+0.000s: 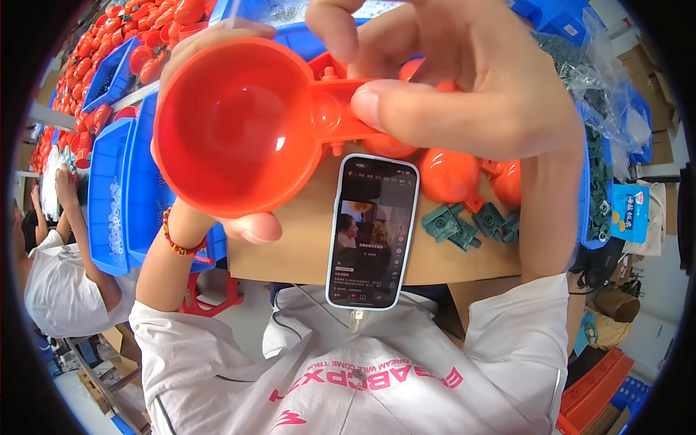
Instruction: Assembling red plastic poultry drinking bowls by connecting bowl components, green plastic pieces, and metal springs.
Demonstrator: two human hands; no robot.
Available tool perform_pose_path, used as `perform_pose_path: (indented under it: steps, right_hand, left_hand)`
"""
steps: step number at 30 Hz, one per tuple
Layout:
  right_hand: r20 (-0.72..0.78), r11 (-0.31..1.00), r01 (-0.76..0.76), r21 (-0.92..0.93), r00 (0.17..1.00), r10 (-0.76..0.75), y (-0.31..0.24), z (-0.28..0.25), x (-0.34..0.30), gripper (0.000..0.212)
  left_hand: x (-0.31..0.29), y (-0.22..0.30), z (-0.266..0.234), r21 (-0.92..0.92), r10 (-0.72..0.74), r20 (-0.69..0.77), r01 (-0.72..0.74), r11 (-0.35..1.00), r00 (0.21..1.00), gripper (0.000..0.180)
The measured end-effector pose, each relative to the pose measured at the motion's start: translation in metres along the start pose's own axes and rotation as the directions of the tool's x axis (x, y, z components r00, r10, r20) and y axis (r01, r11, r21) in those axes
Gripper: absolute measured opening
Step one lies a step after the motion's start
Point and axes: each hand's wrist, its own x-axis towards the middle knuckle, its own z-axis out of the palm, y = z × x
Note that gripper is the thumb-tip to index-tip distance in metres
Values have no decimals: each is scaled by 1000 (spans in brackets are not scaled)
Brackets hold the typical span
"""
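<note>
A red plastic bowl-shaped part (232, 127) with a short handle is held up close, its hollow side facing me. My left hand (255, 226) is wrapped round it from behind, with the thumb below the rim and most of the palm hidden. My right hand (464, 90) grips the handle end, its thumb on the near face and the other fingers bent above. Whether a small piece sits between those fingers, I cannot make out. Below the right hand lie more red rounded parts (449, 175) and several dark green plastic pieces (451, 227) on the brown tabletop (290, 250).
A lit phone (373, 235) stands at the table's near edge. Blue bins (112, 199) flank the left side; a blue bin of green pieces (599, 181) and clear plastic bags (591, 80) are at right. Red parts (80, 69) heap up far left, near another person (72, 286).
</note>
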Motion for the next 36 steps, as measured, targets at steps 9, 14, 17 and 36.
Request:
perform_pose_path:
  steps: [9, 14, 17, 36]
  right_hand:
    - [-261, 835, 177, -521, 898, -353, 5, 15, 6, 14]
    - [-257, 809, 213, -547, 877, -405, 12, 16, 5, 15]
    - [-283, 829, 183, -529, 883, -375, 13, 18, 5, 14]
    - [-233, 958, 203, -203, 940, -249, 10, -30, -16, 11]
  left_hand:
    - [-2, 8, 8, -107, -97, 168, 115, 988, 981, 79]
    - [-2, 13, 10, -170, -126, 248, 172, 970, 960, 78]
    - [0, 14, 11, -196, -133, 281, 192, 961, 950, 77]
    - [-7, 14, -5, -151, -216, 73, 225, 962, 974, 70]
